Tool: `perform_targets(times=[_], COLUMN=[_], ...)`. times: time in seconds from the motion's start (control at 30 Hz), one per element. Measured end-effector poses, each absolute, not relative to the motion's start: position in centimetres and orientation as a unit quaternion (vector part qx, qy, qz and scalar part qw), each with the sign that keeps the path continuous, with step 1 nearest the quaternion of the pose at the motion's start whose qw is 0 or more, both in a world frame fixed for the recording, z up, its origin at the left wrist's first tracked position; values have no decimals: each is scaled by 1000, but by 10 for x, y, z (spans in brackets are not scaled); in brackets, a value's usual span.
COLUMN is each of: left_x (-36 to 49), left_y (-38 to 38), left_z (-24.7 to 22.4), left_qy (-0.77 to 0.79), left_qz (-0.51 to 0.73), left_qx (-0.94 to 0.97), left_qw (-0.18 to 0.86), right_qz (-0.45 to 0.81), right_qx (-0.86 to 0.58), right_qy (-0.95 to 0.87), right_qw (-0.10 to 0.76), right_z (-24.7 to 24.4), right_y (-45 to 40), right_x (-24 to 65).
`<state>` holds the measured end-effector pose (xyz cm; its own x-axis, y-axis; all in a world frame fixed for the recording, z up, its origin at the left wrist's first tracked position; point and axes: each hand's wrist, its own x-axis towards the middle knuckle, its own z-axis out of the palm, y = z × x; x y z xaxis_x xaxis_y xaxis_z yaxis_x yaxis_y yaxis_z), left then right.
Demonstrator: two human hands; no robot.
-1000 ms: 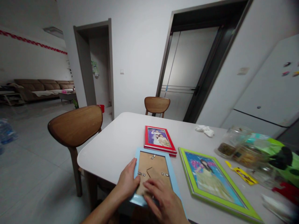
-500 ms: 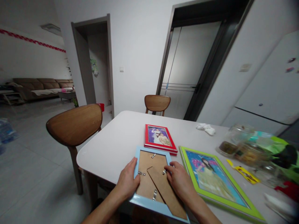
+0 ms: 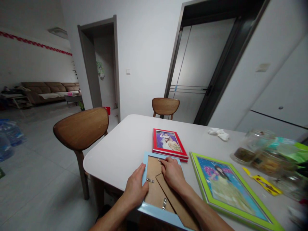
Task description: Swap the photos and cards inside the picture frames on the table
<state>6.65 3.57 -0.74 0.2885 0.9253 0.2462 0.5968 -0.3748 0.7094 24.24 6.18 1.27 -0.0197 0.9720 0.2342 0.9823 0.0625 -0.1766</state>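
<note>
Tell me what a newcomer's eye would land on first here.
Probably the bright green-framed picture, face up on the table to the right of both hands. Next, the light-blue frame at the near edge, back side up, left hand at its left edge, right hand by its top clip. Just beyond it lies a red-framed picture.

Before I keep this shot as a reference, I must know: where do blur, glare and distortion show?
Head view: left hand and right hand fairly sharp; pale sheen along the near edge of the blue frame; door slanted, apparently by lens distortion; white item at lower right blurred.
</note>
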Motion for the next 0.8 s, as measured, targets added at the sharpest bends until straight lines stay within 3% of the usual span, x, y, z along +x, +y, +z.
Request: perform_targets(times=[0.2, 0.4, 0.67, 0.8], left_x=[66, 67, 68, 68], left_y=[35, 35, 35, 35], left_z=[-8, -10, -9, -11], left_qy=[496, 504, 503, 506], left_qz=[332, 313, 323, 329], left_qx=[761, 767, 764, 755], left_qw=[256, 244, 242, 255], right_qz=[-4, 92, 53, 102], right_qx=[-674, -554, -593, -571], right_qy=[-719, -796, -767, -773], right_qw=[168, 226, 239, 256], right_z=[15, 21, 17, 20], right_y=[56, 30, 30, 29], right_x=[239, 217, 201, 210])
